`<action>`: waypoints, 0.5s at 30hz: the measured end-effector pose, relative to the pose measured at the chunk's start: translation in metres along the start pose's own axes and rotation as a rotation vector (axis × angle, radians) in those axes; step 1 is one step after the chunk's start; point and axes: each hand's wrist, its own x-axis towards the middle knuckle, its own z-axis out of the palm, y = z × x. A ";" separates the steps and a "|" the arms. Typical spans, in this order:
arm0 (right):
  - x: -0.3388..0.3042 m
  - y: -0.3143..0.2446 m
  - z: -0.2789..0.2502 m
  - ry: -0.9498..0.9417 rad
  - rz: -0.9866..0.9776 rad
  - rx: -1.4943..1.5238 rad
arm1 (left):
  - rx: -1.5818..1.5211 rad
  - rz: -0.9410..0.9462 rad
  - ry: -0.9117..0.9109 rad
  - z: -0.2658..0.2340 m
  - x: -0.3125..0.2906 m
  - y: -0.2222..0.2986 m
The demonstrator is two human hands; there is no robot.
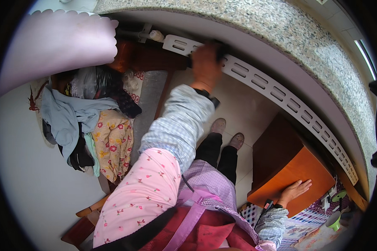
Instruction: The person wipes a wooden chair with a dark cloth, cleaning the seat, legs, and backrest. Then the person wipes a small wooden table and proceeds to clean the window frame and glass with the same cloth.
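My left hand (207, 67), blurred by motion, is at the white slotted radiator (262, 79) under the speckled stone sill. Its fingers are closed round a black cloth-like thing (222, 49), pressed against the radiator's top; blur hides what exactly it is. Off to the right, my right hand (296, 191) lies flat on the orange-brown wooden cabinet (287, 180), fingers stretched out and holding nothing.
The stone sill (255, 23) curves across the top. A radiator valve (156, 36) and a pale scalloped cover (63, 44) are at the upper left. Clothes (71, 108) lie heaped below, beside a flowered cloth (113, 142). A green cup (334, 221) stands at the lower right.
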 end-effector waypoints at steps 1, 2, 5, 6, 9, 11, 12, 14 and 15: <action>0.000 0.000 -0.001 0.005 -0.015 -0.001 | -0.116 0.054 -0.083 0.007 -0.007 0.030; 0.000 -0.001 -0.001 0.006 -0.011 0.008 | -0.190 0.108 -0.154 0.015 -0.013 0.062; 0.002 -0.001 -0.003 -0.002 -0.032 -0.002 | -0.151 0.362 -0.186 0.022 -0.017 0.105; 0.002 0.000 -0.004 -0.010 -0.030 -0.004 | -0.119 0.388 -0.217 0.021 -0.012 0.101; 0.004 0.000 -0.005 -0.014 -0.024 -0.002 | -0.028 0.340 -0.327 0.011 0.005 0.060; 0.003 -0.001 -0.005 -0.001 -0.031 0.001 | 0.056 0.252 -0.380 -0.005 0.018 0.016; 0.003 -0.001 -0.005 -0.006 -0.026 0.001 | 0.113 0.189 -0.418 -0.012 0.024 -0.004; 0.003 -0.004 -0.006 0.004 -0.030 0.001 | 0.209 0.181 -0.415 -0.022 0.035 -0.042; 0.002 -0.005 -0.006 0.009 -0.033 0.006 | 0.225 0.143 -0.389 -0.026 0.041 -0.061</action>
